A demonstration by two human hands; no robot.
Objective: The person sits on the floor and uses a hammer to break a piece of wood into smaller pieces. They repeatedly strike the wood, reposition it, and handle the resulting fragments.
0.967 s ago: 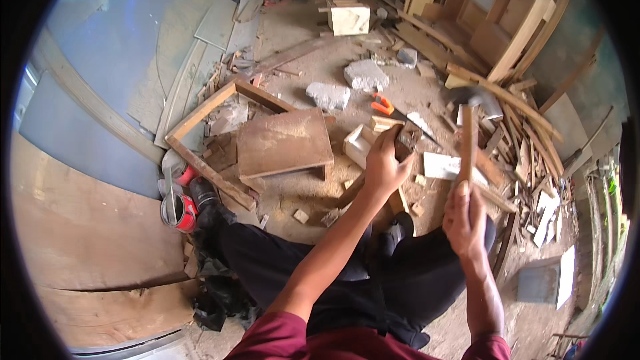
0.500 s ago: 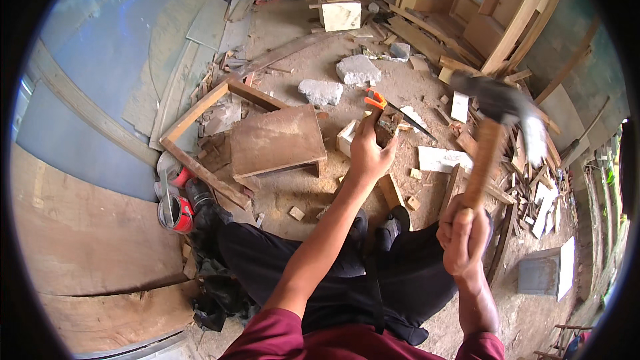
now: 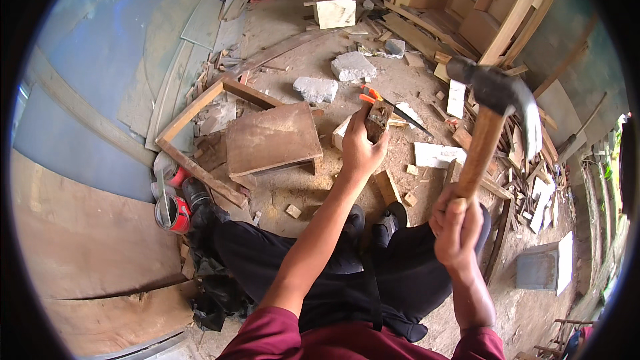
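My right hand (image 3: 458, 225) grips the wooden handle of a claw hammer (image 3: 485, 140), held raised with its dark head up and the claw toward the right. My left hand (image 3: 363, 145) is closed round a small dark brown wooden block (image 3: 379, 121), its fingers along the left side and the thumb at the lower right. The hammer head is well apart from the block. Just beyond the left hand, an orange-handled tool with a long dark blade (image 3: 407, 115) points to the right; part of it is hidden behind the block.
Left of my hands stand a low brown wooden box (image 3: 273, 139) and a wooden frame (image 3: 193, 117). Two concrete chunks (image 3: 353, 66) lie beyond. Wood scraps (image 3: 533, 187) are heaped at the right, near a grey box (image 3: 541, 268). A red can (image 3: 175, 215) stands by my left knee.
The hammer, blurred before, now shows sharply, its head slightly higher. My left hand and the block have shifted a little to the left, and more of the block's face shows. The whole view has moved slightly.
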